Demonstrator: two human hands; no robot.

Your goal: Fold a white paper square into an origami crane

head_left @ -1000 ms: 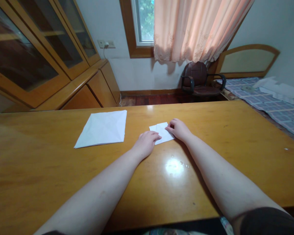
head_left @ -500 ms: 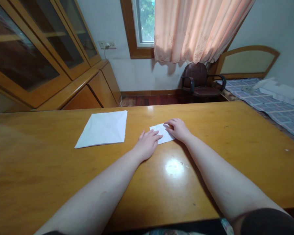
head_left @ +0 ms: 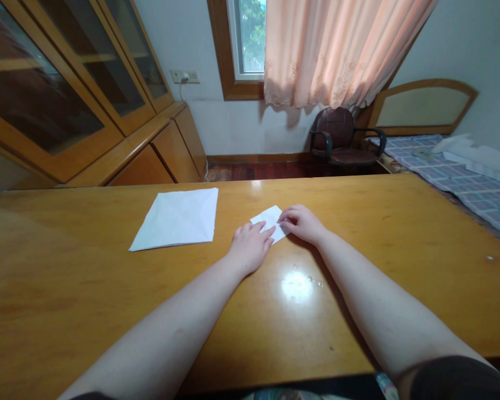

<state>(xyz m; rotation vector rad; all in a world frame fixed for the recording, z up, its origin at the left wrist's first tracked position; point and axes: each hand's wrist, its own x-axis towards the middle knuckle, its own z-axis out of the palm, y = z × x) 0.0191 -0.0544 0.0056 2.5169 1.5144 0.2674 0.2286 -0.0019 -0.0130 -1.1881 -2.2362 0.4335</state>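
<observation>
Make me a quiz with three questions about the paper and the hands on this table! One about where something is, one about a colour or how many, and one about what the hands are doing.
1. Where does the big sheet of paper lie?
A. left of the small folded paper
B. right of it
C. on the chair

2. How many white papers lie on the table?
A. one
B. two
C. four

3. What are the hands doing with the small folded paper?
A. holding it up in the air
B. pressing it flat on the table
C. staying away from it

Answers:
1. A, the big sheet lies apart, to the left of the small one.
2. B, only the big sheet and the small folded one show.
3. B, the left hand lies on its near edge and the right hand presses its right side, the paper flat on the wood.
</observation>
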